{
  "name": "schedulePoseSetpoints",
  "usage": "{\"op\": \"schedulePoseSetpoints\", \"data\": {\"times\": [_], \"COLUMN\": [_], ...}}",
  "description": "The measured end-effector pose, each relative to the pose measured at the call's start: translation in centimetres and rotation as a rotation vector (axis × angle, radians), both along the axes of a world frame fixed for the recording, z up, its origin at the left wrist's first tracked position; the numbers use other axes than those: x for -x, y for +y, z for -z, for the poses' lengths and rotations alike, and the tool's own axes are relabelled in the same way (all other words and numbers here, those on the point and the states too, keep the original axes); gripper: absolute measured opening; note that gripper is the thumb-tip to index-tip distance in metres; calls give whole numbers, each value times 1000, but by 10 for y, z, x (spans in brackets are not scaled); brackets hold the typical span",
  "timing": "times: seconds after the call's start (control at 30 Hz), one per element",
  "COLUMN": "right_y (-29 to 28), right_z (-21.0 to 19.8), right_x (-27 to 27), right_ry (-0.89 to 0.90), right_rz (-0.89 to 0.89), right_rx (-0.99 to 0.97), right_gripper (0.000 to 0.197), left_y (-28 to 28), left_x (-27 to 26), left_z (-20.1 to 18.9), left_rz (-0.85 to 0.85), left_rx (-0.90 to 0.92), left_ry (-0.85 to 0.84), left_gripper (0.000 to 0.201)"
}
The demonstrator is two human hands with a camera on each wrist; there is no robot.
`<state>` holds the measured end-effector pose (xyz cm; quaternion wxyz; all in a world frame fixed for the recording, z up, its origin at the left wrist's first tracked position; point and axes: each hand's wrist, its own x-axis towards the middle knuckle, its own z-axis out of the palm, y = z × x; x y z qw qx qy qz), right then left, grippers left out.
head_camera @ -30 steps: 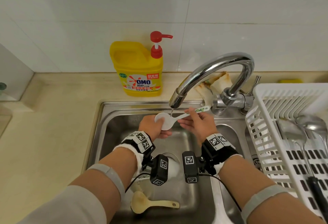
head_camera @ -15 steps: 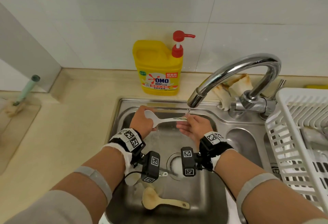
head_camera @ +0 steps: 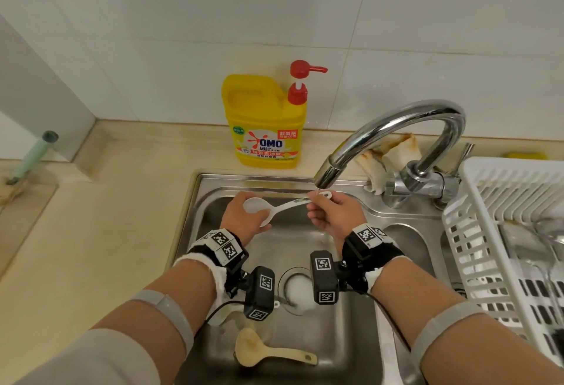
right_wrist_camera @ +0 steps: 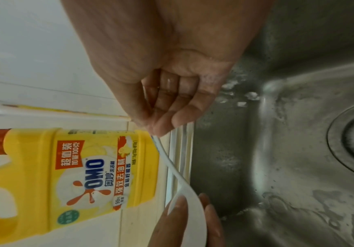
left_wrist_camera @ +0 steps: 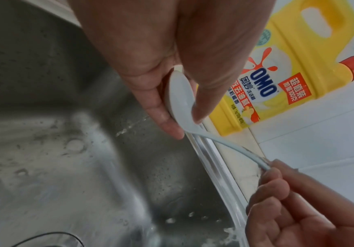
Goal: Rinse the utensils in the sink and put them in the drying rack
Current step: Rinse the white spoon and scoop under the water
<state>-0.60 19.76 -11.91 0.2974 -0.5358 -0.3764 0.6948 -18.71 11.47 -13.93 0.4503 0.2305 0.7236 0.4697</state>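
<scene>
A white rice paddle (head_camera: 268, 207) is held level over the steel sink (head_camera: 201, 201), just under the faucet spout (head_camera: 328, 172). My left hand (head_camera: 244, 216) pinches its round blade (left_wrist_camera: 180, 97) between thumb and fingers. My right hand (head_camera: 332, 213) grips the handle end (right_wrist_camera: 163, 153), right below the spout, where a thin stream of water falls. A second, tan paddle (head_camera: 268, 349) lies on the sink floor near the front. The white drying rack (head_camera: 476, 232) stands to the right with metal utensils (head_camera: 537, 238) in it.
A yellow OMO detergent bottle (head_camera: 265, 128) with a red pump stands on the counter behind the sink. A crumpled rag (head_camera: 393, 152) lies behind the faucet base. The drain (head_camera: 297, 288) holds foam. A green-handled brush (head_camera: 30, 155) lies at the far left.
The paddle has shifted left, so the spout now stands over its handle end instead of the blade. My head view has swung left and closer.
</scene>
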Motion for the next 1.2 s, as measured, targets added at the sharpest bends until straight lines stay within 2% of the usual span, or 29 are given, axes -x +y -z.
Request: {"op": "schedulePoseSetpoints", "data": {"times": [0.13,0.4,0.53,0.7,0.87,0.97,1.03,1.13,1.2], "right_y": [1,2,-1,-3,-5,-10,-14,-18,-22], "right_z": [-7,-20,-25,-29,-30,-30,-30,-29,-28], "right_x": [-4,-26,-35,-47,-60,-66,-71,-79,-85], "right_ry": [-24,-32,-33,-4,76,88,85,76,38], "right_rz": [22,63,91,115,156,155,151,122,79], "right_rx": [-22,-108,-172,-197,-156,-145,-132,-113,-116], "right_gripper": [13,16,17,16,19,17,16,12,11], "left_y": [4,14,19,24,28,26,24,21,18], "left_x": [-12,-25,-34,-47,-63,-61,-57,-57,-57], "left_z": [4,19,24,23,9,2,0,-3,-5], "left_rz": [-16,58,101,143,52,25,-10,-92,-144], "left_rx": [-2,56,71,97,95,79,75,28,-3], "left_ry": [-78,-90,-151,-249,-576,-733,-773,-751,-720], "left_gripper": [38,25,18,28,27,41,47,37,38]}}
